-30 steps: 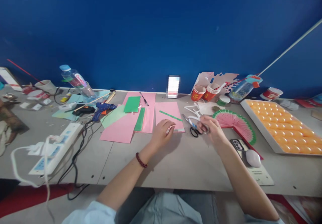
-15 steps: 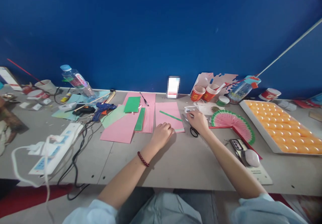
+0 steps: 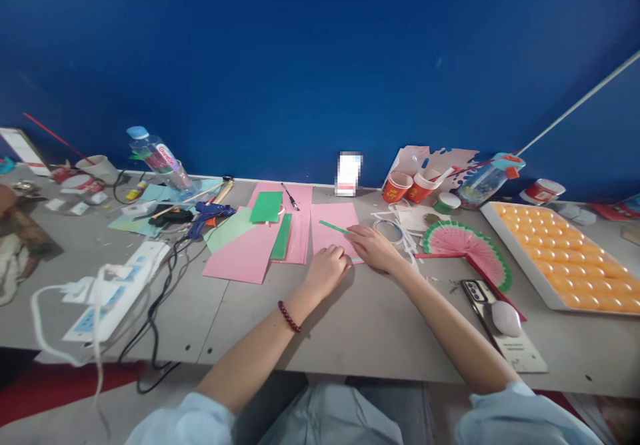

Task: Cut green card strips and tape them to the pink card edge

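Observation:
A pink paper sheet point(image 3: 333, 215) lies on the table ahead of me, with a narrow green paper strip point(image 3: 330, 225) slanting across it. My left hand point(image 3: 327, 273) rests at the sheet's lower edge, fingers curled and closed; what is under the fingertips is hidden. Fairly flat, with fingers stretched out, my right hand point(image 3: 373, 248) lies over the sheet's right edge and touches the right end of the strip. A white ring point(image 3: 389, 231) and white paper scraps point(image 3: 413, 238) lie just beyond the right wrist. No scissors show now.
Pink sheets point(image 3: 245, 248), green paper point(image 3: 267, 207) and a pen point(image 3: 290, 196) lie left. Further left are a blue glue gun point(image 3: 213, 215), bottle point(image 3: 157, 158) and power strip point(image 3: 117, 291). Paper cups point(image 3: 397, 187), a watermelon-patterned fan point(image 3: 465, 245), phone point(image 3: 477, 291) and orange-filled tray point(image 3: 565, 251) stand right.
My right hand has moved left from the scissors onto the pink sheet, and its fingers have stretched out. The scissors have gone from sight. My left hand stays by the sheet's lower edge.

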Tool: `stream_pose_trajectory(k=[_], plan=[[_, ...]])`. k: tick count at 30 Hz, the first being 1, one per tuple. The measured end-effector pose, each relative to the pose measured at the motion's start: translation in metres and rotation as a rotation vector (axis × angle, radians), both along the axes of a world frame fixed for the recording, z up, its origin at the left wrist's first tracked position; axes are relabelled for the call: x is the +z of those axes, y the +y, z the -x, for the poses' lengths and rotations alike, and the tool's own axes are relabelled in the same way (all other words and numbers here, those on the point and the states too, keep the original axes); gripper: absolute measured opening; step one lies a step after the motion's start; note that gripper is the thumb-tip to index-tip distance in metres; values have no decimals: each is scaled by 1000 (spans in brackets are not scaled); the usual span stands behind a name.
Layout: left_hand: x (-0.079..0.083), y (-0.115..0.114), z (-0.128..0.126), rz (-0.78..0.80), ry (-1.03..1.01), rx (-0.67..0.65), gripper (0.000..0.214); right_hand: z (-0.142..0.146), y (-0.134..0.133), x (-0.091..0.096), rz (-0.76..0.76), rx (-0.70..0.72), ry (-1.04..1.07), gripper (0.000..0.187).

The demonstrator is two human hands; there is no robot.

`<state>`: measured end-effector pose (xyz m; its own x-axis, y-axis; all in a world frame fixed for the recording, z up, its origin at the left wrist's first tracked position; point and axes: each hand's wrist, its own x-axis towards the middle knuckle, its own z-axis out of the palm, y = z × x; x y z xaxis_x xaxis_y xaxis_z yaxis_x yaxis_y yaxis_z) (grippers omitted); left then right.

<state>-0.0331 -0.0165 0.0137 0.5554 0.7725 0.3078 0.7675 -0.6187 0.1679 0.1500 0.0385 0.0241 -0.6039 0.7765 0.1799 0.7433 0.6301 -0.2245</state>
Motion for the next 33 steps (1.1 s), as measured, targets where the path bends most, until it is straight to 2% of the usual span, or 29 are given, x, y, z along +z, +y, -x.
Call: stream_pose_trajectory(k=[7,13,22,27,33], plan=[[-1,-4,-2,-28,21,4,13,-12,-3,-15,-16,-142,-43,41],[-2,-4,-2,-5,-3,5,7,-16,-3,-17,-110,-342,-117,34],[1,-3,0,24,-14,23,5,-25,-6,-15,-157,-637,-223,31],[1,-2,3,14,0,85,5,-25,-10,-11,-174,-693,-236,31],[2,-2,4,15,23,148,9,-18,-20,9,-245,-648,-164,29]])
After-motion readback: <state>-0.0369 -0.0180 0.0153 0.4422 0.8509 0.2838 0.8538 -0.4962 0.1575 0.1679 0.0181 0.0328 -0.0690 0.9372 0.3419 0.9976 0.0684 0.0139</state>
